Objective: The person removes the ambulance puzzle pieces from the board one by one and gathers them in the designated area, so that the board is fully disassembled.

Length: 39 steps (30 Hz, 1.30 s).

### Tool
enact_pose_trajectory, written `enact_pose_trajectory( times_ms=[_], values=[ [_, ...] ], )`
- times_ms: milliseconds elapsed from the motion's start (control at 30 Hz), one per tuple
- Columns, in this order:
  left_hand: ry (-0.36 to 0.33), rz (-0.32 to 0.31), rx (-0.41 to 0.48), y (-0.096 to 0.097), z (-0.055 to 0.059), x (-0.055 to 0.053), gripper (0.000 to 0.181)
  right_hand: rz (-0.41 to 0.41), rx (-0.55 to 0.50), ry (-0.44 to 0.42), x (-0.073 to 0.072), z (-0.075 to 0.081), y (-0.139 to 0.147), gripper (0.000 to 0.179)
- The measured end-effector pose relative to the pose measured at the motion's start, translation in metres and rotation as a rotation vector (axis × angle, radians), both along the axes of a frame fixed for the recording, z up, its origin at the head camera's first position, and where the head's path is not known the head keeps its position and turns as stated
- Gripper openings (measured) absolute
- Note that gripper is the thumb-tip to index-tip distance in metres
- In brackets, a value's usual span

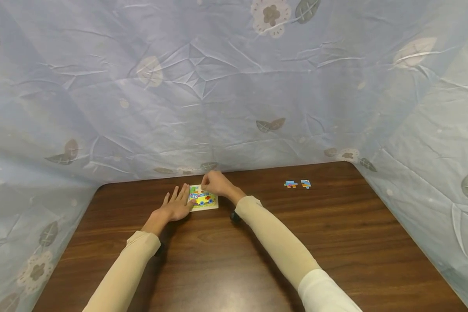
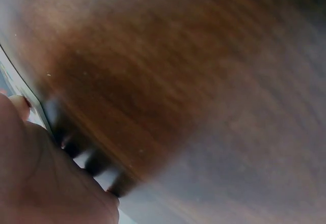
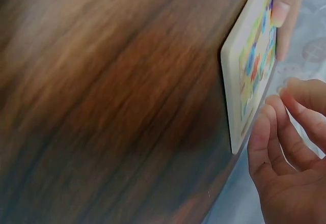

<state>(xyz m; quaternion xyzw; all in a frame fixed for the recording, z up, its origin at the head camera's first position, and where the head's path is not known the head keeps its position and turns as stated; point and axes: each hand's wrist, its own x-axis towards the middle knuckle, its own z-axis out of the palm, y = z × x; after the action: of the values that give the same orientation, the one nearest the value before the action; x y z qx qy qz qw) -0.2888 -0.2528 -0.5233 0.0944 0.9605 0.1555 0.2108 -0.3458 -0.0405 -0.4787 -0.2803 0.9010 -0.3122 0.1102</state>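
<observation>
A small jigsaw board [image 1: 205, 208] with a pale frame and a colourful vehicle picture lies near the table's back edge. My left hand [image 1: 176, 207] is at its left side, fingers straight and spread over the wood, with the thumb [image 3: 280, 12] on the board. My right hand [image 1: 217, 183] is over the board's upper right part. In the right wrist view, thumb and fingertips of the right hand [image 3: 290, 147] come together close beside the board [image 3: 233, 81]; I cannot tell whether a piece is between them. The left wrist view shows the back of the left hand [image 2: 51, 178].
Two loose puzzle pieces, one blue and pink [image 1: 290, 184] and one blue and orange [image 1: 306, 183], lie apart on the table [image 1: 335, 225] to the right. A patterned cloth [image 1: 234, 86] hangs behind the table and along both sides.
</observation>
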Motion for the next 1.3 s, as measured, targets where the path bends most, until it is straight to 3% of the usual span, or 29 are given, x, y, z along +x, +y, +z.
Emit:
enact_pose_trajectory(
  times_ms=[200,433,667,900,1033,1300],
  values=[
    [0.004,0.003,-0.007,0.001,0.001,0.003,0.079,-0.039,0.021,0.021,0.002,-0.007,-0.013,0.018],
    [0.006,-0.004,-0.029,0.000,0.004,0.003,0.080,-0.054,0.026,-0.027,0.006,-0.010,-0.025,0.023],
    [0.002,0.000,-0.031,0.004,0.005,0.005,0.081,-0.087,0.090,0.020,0.007,-0.015,-0.031,0.029],
    [0.009,0.011,-0.028,0.012,0.020,0.015,0.078,-0.075,0.172,0.048,0.007,-0.011,-0.033,0.031],
    [0.022,-0.003,-0.046,0.015,0.027,0.019,0.076,-0.072,0.189,0.041,0.006,-0.011,-0.035,0.021],
    [0.020,0.014,-0.026,0.008,0.012,0.009,0.077,-0.052,0.193,0.084,0.004,-0.013,-0.037,0.013]
  ],
)
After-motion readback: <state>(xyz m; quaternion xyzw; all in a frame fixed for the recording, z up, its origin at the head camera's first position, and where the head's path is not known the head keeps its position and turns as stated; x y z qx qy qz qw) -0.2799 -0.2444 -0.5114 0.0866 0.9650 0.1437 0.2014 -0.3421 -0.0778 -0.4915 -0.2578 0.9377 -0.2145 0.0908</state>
